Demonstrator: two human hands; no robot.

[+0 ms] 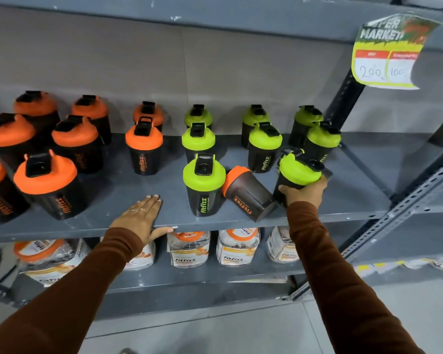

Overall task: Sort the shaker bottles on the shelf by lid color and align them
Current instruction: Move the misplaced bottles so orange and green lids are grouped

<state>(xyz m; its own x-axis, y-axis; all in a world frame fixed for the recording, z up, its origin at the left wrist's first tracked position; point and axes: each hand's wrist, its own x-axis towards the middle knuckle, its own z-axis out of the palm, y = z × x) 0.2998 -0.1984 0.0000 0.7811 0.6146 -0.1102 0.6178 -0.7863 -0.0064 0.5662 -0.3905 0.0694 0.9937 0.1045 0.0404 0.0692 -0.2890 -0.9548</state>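
Black shaker bottles stand on a grey shelf (164,190). Several orange-lidded bottles (45,180) fill the left side, with two more (143,146) near the middle. Several green-lidded bottles (198,140) stand in rows on the right. One orange-lidded bottle (248,192) lies tipped on its side between a front green-lidded bottle (203,185) and my right hand (304,191). That hand grips a tilted green-lidded bottle (298,169) at the front right. My left hand (141,218) lies flat on the shelf's front edge, fingers spread, holding nothing.
Clear jars with orange lids (188,247) line the lower shelf. A yellow price tag (389,52) hangs from the shelf above at the right. A perforated metal upright (407,203) bounds the right end. The shelf's right end behind the held bottle is bare.
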